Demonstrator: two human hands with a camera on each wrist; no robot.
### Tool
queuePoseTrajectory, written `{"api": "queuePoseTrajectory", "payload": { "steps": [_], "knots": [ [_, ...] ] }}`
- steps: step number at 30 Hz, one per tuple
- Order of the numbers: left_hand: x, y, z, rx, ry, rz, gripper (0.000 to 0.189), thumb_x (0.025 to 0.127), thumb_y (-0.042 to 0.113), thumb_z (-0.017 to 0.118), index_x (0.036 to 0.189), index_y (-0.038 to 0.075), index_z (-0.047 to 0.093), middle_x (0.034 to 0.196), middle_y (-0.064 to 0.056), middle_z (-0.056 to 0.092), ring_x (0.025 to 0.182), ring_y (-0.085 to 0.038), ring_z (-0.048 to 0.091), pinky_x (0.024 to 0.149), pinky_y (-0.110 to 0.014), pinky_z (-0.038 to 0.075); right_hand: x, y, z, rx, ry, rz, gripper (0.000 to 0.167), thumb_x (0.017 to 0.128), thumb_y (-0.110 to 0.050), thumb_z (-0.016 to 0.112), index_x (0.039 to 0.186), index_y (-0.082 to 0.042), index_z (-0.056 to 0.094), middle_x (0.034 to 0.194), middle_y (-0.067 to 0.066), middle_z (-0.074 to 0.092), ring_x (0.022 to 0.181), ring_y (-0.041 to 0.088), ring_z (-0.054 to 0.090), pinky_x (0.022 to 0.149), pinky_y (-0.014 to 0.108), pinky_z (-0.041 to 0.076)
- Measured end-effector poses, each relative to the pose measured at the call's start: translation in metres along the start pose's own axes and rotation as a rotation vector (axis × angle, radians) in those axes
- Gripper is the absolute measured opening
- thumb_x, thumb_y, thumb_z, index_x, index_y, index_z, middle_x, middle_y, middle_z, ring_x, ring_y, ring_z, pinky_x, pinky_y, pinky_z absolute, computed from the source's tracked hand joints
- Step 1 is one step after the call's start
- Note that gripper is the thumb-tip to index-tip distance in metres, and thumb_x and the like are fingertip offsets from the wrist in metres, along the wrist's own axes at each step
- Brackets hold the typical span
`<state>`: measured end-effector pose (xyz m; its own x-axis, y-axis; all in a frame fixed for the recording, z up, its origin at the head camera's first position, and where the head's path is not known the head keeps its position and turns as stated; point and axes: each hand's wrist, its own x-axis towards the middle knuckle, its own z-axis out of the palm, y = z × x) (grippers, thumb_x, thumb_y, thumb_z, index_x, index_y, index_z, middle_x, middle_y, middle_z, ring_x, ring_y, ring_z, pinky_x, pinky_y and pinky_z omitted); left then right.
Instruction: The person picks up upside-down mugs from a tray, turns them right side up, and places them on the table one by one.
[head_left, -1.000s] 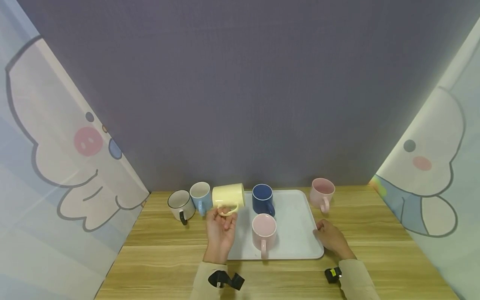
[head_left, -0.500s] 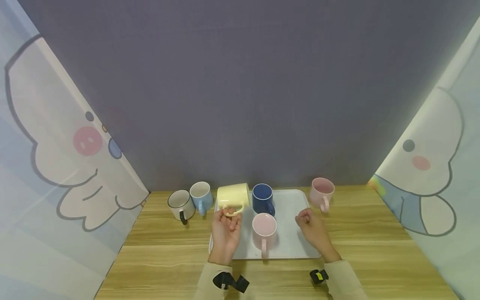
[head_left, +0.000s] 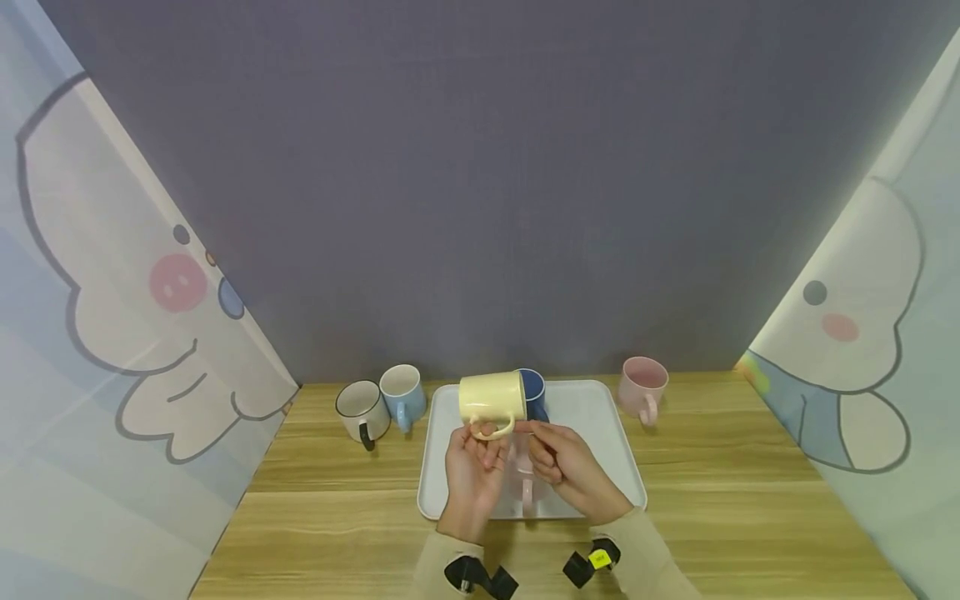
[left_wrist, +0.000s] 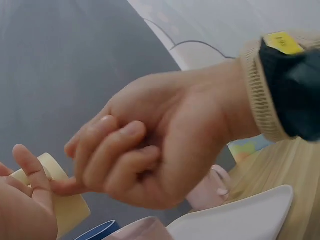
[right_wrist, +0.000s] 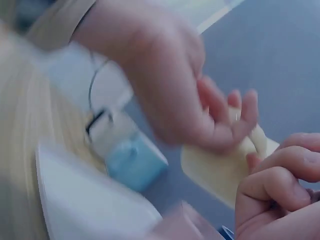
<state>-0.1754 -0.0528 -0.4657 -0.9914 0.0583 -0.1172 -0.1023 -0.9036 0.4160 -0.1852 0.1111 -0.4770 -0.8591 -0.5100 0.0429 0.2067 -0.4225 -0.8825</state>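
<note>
My left hand (head_left: 474, 483) holds a pale yellow mug (head_left: 491, 395) by its handle, tipped on its side above a white tray (head_left: 600, 454). Close by, my right hand (head_left: 573, 468) stretches its index finger toward the handle's end near the mug's edge. In the left wrist view the right hand's (left_wrist: 145, 145) other fingers are curled, and the straight index seems to touch the yellow mug (left_wrist: 72, 212). Behind the yellow mug, a dark blue mug (head_left: 534, 390) stands on the tray, partly hidden. A pink mug (head_left: 527, 493) on the tray is mostly covered by my hands.
Left of the tray, a white mug with a black rim (head_left: 363, 408) and a light blue mug (head_left: 402, 393) stand on the wooden table (head_left: 337, 508). Another pink mug (head_left: 643, 387) stands right of the tray. A grey wall (head_left: 480, 192) rises behind.
My left hand has carried the yellow mug to the right, over the tray. My right hand has left the tray's right edge and moved left to the mug, index finger now extended.
</note>
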Motion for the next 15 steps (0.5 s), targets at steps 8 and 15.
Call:
{"api": "queuePoseTrajectory", "payload": {
  "steps": [8,15],
  "knots": [
    [-0.005,-0.009,0.002,0.046,-0.093,-0.044,0.037,0.106,0.017,0.016,0.081,0.016,0.043,0.077,0.007,0.055,0.049,-0.004,0.026,0.068,-0.017,0.046,0.008,0.003,0.007,0.491,-0.272,0.053,0.044,0.114,-0.025,0.014,0.102,-0.012,0.055,0.057,-0.013,0.04,0.042,0.002,0.024,0.045,0.015,0.017],
    [-0.008,-0.01,-0.002,0.104,-0.165,-0.053,0.04,0.105,0.017,0.017,0.08,0.018,0.048,0.076,0.009,0.058,0.048,-0.003,0.033,0.068,-0.02,0.044,0.007,0.004,0.012,0.617,-0.36,0.086,0.052,0.114,-0.029,0.009,0.104,-0.011,0.056,0.055,-0.013,0.048,0.041,0.0,0.028,0.045,0.015,0.013]
  ]
}}
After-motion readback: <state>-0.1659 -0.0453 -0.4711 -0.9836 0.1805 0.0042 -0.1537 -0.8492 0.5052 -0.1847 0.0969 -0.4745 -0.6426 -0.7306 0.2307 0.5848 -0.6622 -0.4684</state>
